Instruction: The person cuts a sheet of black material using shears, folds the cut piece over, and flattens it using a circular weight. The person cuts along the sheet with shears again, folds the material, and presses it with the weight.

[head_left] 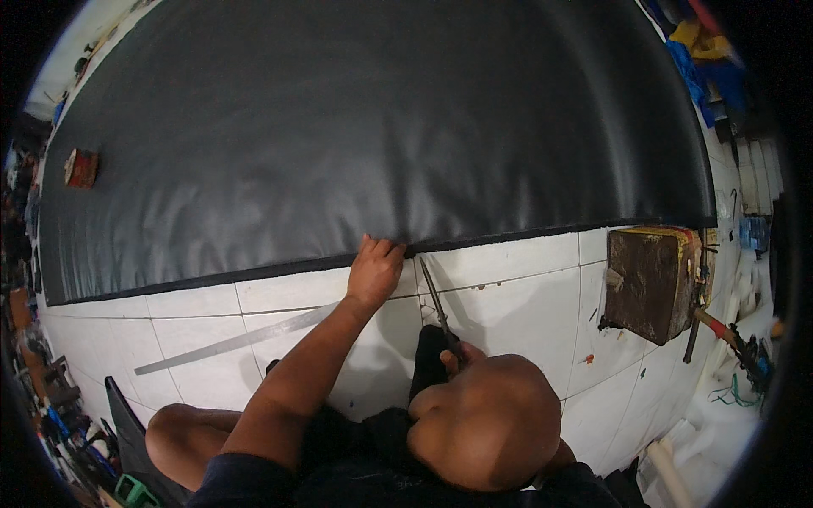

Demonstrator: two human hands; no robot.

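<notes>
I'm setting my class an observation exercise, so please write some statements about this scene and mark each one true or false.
1. The left hand touches the near edge of the black sheet. True.
2. The right hand holds a hammer. False: it holds long-bladed scissors.
3. A metal ruler lies on the white floor tiles. True.
4. The small reddish block stands on the bare tiles. False: it is on the black sheet, toward its left end.
5. The large brown block is on the right side of the picture. True.
</notes>
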